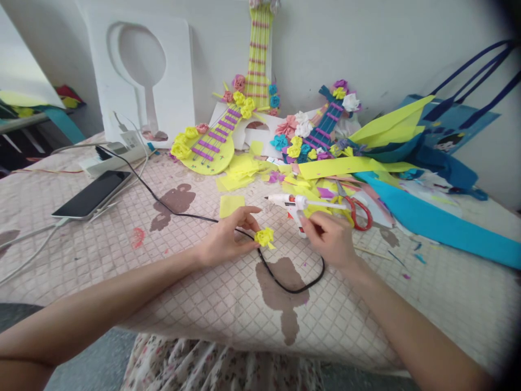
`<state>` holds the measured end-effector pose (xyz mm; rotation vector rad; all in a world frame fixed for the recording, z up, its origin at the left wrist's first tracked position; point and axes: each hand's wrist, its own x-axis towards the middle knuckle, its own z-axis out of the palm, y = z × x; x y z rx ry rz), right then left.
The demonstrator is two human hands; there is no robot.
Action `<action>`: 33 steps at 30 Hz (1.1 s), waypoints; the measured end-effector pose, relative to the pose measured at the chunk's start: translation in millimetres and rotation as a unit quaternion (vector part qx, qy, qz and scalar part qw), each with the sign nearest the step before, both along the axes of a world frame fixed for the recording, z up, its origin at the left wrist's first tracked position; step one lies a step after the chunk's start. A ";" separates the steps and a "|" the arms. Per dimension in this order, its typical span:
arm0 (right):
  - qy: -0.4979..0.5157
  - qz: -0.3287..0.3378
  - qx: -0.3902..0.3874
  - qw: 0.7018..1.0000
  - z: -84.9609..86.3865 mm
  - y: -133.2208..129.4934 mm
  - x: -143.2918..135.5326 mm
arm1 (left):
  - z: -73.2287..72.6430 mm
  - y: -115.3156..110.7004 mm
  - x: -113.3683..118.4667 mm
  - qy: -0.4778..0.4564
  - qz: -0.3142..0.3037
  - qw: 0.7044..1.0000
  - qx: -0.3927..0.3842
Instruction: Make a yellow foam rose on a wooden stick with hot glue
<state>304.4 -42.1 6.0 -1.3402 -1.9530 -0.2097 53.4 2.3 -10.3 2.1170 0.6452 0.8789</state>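
Observation:
In the middle of the table, my left hand (226,236) pinches a small yellow crepe-paper flower (264,237) between thumb and fingers. My right hand (331,236) has its fingers curled at the handle of a white hot glue gun (285,201), whose nozzle points left. A translucent glue stick (329,205) sticks out of the gun's back. From it a black cord (291,290) loops under the flower and runs left past my left hand. A yellow paper square (232,206) lies just behind my left hand.
Red-handled scissors (360,213) lie right of the gun, among yellow paper scraps (240,174) and a blue paper strip (439,228). Behind stand a yellow paper guitar (211,146) and a blue one (323,130) with flowers. A phone (93,194) and power strip (114,157) are left.

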 end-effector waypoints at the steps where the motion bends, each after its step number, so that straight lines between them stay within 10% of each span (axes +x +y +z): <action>1: 0.000 0.034 0.002 0.999 1.3 -2.4 -3.6 | 0.2 -0.6 0.3 0.004 -0.005 1.000 0.003; 15: 0.126 0.134 -0.139 0.973 5.7 -8.2 -41.8 | 3.6 -13.3 7.5 0.053 -0.087 0.991 0.081; 33: 0.092 0.129 -0.143 0.977 6.0 -10.3 -41.9 | -0.7 -11.7 7.4 0.053 -0.021 0.992 0.110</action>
